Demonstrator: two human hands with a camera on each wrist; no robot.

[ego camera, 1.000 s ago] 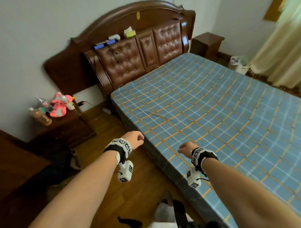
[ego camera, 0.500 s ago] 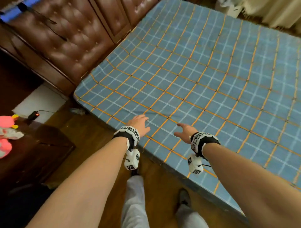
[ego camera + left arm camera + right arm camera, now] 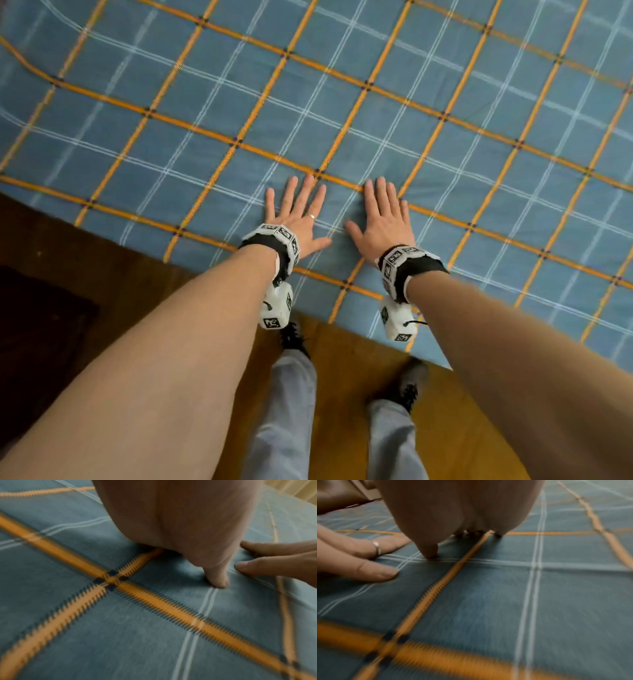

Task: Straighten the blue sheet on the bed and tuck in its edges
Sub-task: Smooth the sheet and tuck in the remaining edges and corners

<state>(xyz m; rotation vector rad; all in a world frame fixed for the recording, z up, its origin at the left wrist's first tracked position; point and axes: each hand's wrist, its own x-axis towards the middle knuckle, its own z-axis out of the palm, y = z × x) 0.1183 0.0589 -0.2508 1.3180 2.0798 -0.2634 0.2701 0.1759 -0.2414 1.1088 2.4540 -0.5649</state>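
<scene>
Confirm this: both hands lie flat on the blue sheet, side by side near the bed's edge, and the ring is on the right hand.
Not quite. The ring is on the left hand, not the right hand; the head view shows it. The rest holds: both hands lie flat on the blue sheet, side by side near the bed's edge.

From my left wrist camera, my left hand [image 3: 180, 524] lies flat on the blue sheet [image 3: 137, 635], its thumb tip pressing the fabric just beside a pale double stripe. An orange zigzag-edged band [image 3: 168, 609] crosses another one directly in front of the palm. To the right, the fingers [image 3: 267, 569] of my right hand [image 3: 288, 563] rest flat on the sheet, near my left thumb.
</scene>
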